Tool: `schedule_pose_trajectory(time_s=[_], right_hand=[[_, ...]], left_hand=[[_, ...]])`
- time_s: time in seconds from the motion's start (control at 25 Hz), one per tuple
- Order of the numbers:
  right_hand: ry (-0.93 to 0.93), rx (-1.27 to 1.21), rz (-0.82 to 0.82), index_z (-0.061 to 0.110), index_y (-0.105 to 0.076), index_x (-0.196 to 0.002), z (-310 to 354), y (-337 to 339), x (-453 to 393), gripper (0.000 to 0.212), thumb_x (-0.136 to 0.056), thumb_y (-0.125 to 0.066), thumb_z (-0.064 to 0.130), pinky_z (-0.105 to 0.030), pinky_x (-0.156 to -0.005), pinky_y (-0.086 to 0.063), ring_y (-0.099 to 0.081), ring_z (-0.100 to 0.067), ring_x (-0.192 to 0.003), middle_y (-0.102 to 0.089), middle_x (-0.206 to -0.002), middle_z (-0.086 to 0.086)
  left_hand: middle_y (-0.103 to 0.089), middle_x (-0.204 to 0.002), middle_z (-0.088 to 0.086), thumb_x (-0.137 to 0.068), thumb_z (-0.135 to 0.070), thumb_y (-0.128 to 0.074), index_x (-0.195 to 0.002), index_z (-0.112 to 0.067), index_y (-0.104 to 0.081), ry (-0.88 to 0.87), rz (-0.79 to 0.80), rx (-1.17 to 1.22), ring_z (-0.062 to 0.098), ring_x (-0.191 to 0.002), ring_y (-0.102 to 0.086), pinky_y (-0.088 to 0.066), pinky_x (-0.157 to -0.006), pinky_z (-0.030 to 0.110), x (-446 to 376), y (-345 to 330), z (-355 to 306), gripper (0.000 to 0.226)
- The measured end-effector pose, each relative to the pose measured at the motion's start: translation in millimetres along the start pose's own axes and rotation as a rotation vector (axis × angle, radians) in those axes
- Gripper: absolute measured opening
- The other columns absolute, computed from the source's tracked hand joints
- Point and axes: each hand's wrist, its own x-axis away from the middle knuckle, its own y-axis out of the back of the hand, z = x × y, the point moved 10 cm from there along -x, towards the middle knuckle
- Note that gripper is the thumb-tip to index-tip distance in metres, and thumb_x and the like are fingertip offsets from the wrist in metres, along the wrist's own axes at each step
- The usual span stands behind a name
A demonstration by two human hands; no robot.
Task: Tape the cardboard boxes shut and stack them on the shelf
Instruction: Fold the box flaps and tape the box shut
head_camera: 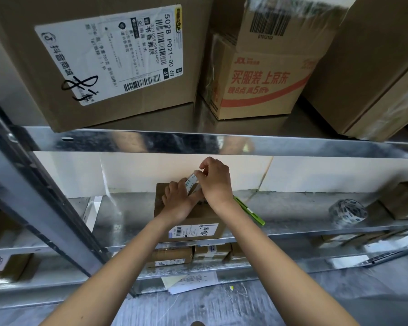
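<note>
Cardboard box [189, 222] under both hands: left hand [178, 203] presses it, right hand [216, 182] pinches tape roll [190, 184]

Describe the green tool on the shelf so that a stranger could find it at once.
Look at the metal shelf where both hands work on a small cardboard box. Just right of that box, partly under the right forearm, lies the green tool, slim and flat. It is the only bright green thing there; the tape roll farther right is clear.

Shiny galvanised steel shelving [222, 142] with a slanting grey upright [40, 184] stands over a scuffed grey floor [222, 307].
</note>
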Motion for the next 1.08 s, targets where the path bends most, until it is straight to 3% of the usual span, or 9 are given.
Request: schedule_pose_trajectory(time_s=[0.08, 0.16, 0.24, 0.36, 0.56, 0.68, 0.76, 0.92, 1.08], right_hand=[[0.006, -0.175, 0.06, 0.008, -0.067, -0.102, -4, -3, -3, 0.019, -0.093, -0.058, 0.022, -0.018, -0.079, -0.039, -0.06, -0.016, -0.096, -0.067, -0.103, -0.005], [-0.044, -0.423, 0.174, 0.01, -0.07, -0.105, -13, -6, -4, 0.019, -0.093, -0.059, 0.019, -0.016, -0.082, -0.042, -0.061, -0.014, -0.101, -0.069, -0.106, -0.002], [-0.165, -0.607, 0.267, 0.012, -0.069, -0.1, -29, -10, -4, 0.013, -0.088, -0.066, 0.018, -0.02, -0.076, -0.046, -0.061, -0.015, -0.094, -0.069, -0.098, 0.0], [-0.333, -0.749, 0.424, 0.015, -0.061, -0.088, -46, -28, 7, 0.011, -0.086, -0.069, 0.021, -0.025, -0.062, -0.04, -0.053, -0.016, -0.074, -0.065, -0.082, -0.004], [-0.271, -0.817, 0.57, 0.011, -0.066, -0.089, -40, -40, 28, 0.025, -0.088, -0.064, 0.036, -0.019, -0.046, -0.03, -0.04, -0.01, -0.052, -0.055, -0.072, -0.008], [-0.26, -0.819, 0.509, 0.007, -0.06, -0.076, -36, -35, 32, 0.033, -0.086, -0.066, 0.038, -0.021, -0.041, -0.029, -0.041, -0.013, -0.046, -0.048, -0.066, -0.012], [-0.319, -0.895, 0.424, 0.006, -0.055, -0.072, -36, -31, 35, 0.036, -0.087, -0.065, 0.037, -0.021, -0.04, -0.028, -0.04, -0.013, -0.043, -0.044, -0.056, -0.005], [-0.355, -0.985, 0.292, 0.009, -0.057, -0.066, -29, -28, 35, 0.033, -0.091, -0.062, 0.029, -0.021, -0.038, -0.028, -0.041, -0.013, -0.039, -0.047, -0.05, -0.003], [-0.437, -1.031, 0.317, 0.002, -0.063, -0.079, -33, -37, 36, 0.024, -0.094, -0.059, 0.021, -0.021, -0.041, -0.036, -0.05, -0.015, -0.045, -0.056, -0.058, -0.007]], left_hand=[[-0.053, -0.115, -0.004, -0.068, -0.084, -0.03, -0.125, -0.03, -0.046, -0.056, -0.002, 0.128, 0.023, -0.116, -0.045, -0.036, -0.098, 0.045, -2, 5, -2, 0.08], [-0.062, -0.085, -0.019, -0.074, -0.083, -0.038, -0.099, -0.036, -0.057, -0.103, 0.016, 0.326, 0.009, -0.09, -0.058, -0.044, -0.082, 0.033, 4, 15, -5, 0.056], [-0.065, -0.093, -0.017, -0.071, -0.078, -0.047, -0.097, -0.04, -0.06, -0.099, 0.064, 0.505, 0.006, -0.091, -0.06, -0.046, -0.083, 0.026, 8, 18, -3, 0.048], [-0.062, -0.113, -0.001, -0.063, -0.078, -0.046, -0.114, -0.028, -0.058, -0.102, 0.008, 0.617, 0.012, -0.102, -0.058, -0.044, -0.081, 0.021, 7, 24, 4, 0.072], [-0.06, -0.112, 0.009, -0.071, -0.078, -0.04, -0.114, -0.016, -0.052, 0.001, -0.107, 0.77, 0.022, -0.104, -0.059, -0.047, -0.085, 0.029, 6, 29, 16, 0.076], [-0.063, -0.112, 0.014, -0.065, -0.093, -0.03, -0.118, -0.009, -0.052, 0.02, -0.12, 0.793, 0.027, -0.103, -0.062, -0.048, -0.096, 0.044, -4, 25, 27, 0.102], [-0.058, -0.119, 0.013, -0.065, -0.094, -0.026, -0.122, -0.012, -0.046, -0.002, -0.121, 0.8, 0.026, -0.107, -0.06, -0.048, -0.095, 0.043, -3, 27, 24, 0.102], [-0.052, -0.129, 0.004, -0.073, -0.066, -0.053, -0.131, -0.032, -0.034, -0.096, -0.043, 0.782, 0.019, -0.118, -0.052, -0.044, -0.088, 0.022, 6, 25, 10, 0.069], [-0.068, -0.1, -0.008, -0.079, -0.061, -0.06, -0.105, -0.027, -0.062, -0.198, 0.063, 0.624, 0.0, -0.094, -0.06, -0.043, -0.081, 0.019, 11, 20, -7, 0.043]])
